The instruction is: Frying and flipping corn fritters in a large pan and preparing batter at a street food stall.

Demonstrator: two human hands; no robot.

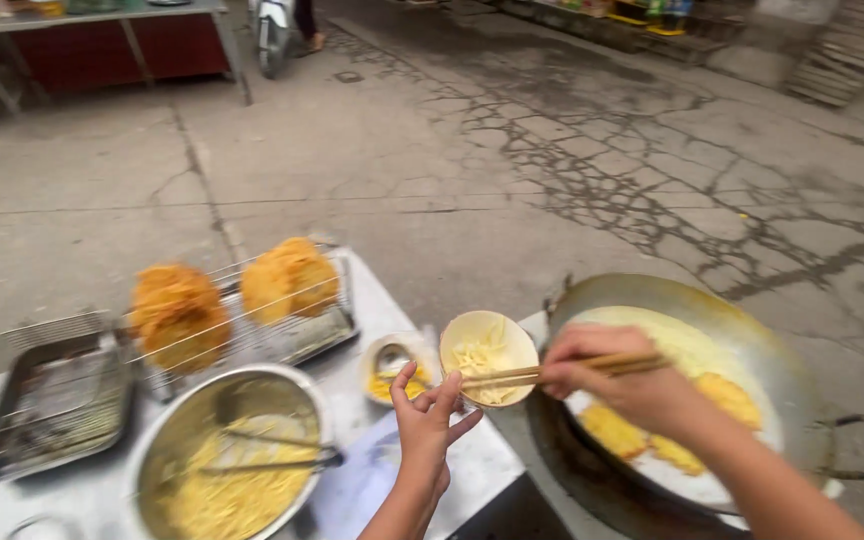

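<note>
Two hands meet over one small ladle (489, 357), a round shallow cup filled with pale shredded batter, tilted toward the camera between the steel table (432, 470) and the wok (752, 350); the left hand (427, 415) props it from below with fingers loosely spread, thumb and fingertips touching its lower rim; the right hand (617, 375) is closed around a pair of chopsticks (552, 372), pinching them so the tips reach into the shreds; just beside the ladle, on the table, a small bowl (392, 368) holds yellow mix and a spoon; to the right, the wok holds oil with golden fritters (652, 430) floating in it; nearer the left, a large steel bowl (227, 455) carries yellow shredded batter with tongs lying in it; behind that, a wire rack (252, 335) bears two fried fritter cakes (177, 310) standing on edge; beyond lies cracked pavement (552, 150).
</note>
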